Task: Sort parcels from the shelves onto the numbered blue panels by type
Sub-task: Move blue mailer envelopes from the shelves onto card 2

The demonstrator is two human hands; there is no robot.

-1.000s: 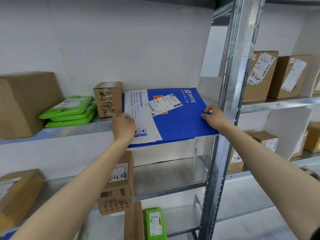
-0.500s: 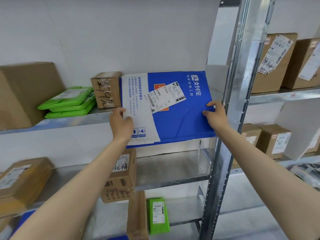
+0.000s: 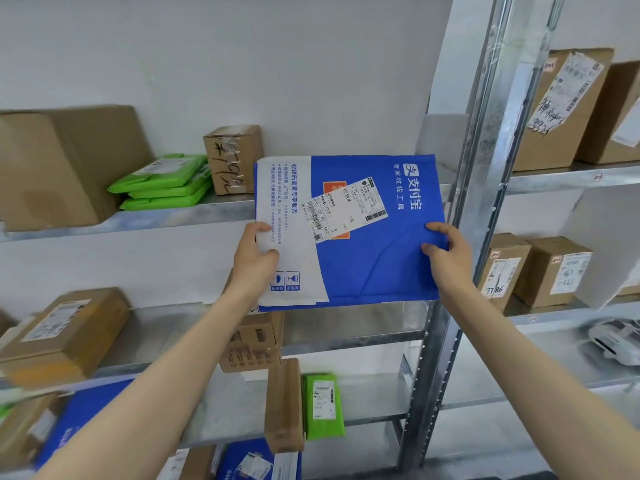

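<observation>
Gripping the blue-and-white mailer (image 3: pixel 363 265) by its two side edges, both hands hold it up with its printed face toward the camera, just left of the steel upright (image 3: pixel 485 133). The left hand (image 3: pixel 254 261) is curled round the white end, the edge farther from the upright. Its thumb lies across the front and its other fingers are hidden behind. The right hand (image 3: pixel 446 256) pinches the blue end close beside the upright, with thumb and a bent fingertip on the front. The mailer overlaps the shelf edge (image 3: pixel 173 216); whether it touches cannot be told. Farther left of the upright, a small scribbled carton (image 3: pixel 232 159) and stacked green mailers (image 3: pixel 162 181) sit on that shelf.
</observation>
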